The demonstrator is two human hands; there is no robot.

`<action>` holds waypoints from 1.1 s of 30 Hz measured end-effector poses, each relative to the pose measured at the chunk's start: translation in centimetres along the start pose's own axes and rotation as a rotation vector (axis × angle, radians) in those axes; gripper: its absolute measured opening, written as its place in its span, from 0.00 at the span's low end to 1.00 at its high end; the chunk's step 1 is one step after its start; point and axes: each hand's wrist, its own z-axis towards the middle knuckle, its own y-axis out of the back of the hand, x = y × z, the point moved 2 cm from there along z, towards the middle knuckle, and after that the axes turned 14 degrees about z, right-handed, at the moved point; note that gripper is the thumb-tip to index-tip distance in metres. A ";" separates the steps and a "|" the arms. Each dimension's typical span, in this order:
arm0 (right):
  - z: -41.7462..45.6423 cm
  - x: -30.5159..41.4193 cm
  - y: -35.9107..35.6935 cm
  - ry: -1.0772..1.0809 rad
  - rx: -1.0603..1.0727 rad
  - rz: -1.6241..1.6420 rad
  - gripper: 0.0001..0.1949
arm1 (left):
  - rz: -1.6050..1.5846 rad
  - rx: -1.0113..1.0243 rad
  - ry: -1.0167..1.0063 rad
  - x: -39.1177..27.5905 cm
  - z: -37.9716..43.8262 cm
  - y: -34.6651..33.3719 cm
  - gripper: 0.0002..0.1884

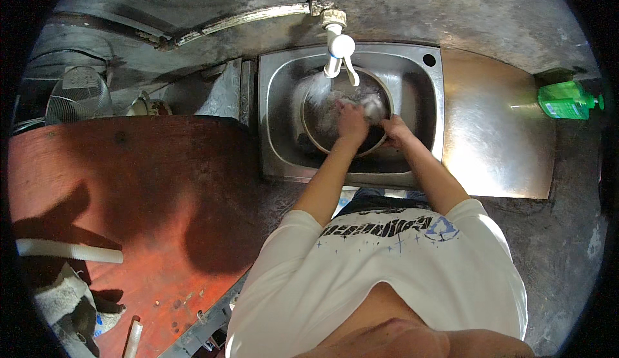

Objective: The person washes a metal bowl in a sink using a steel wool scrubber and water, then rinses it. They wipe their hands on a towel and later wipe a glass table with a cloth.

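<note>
A round metal pan or basin (304, 116) lies in the stainless steel sink (425, 164), below a white plastic tap (342, 47). My left hand (353, 122) is inside its rim, by a pale blurred thing (373, 107) that may be a cloth or foam; whether the fingers hold anything cannot be told. At the right side of the round vessel, my right hand (395, 129) grips its rim. Light streaks under the spout look like running water.
To the right of the sink is a metal drainboard (498, 130), with a green pump bottle (566, 100) beyond it. A red board (145, 188) spans the left side. A wire-guarded fan (79, 94) stands behind that board; a grey cloth (67, 295) lies at lower left.
</note>
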 end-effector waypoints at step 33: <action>-4.4 1.4 1.5 0.873 -0.380 -0.288 0.22 | -1.382 0.380 0.399 6.5 1.8 0.9 0.30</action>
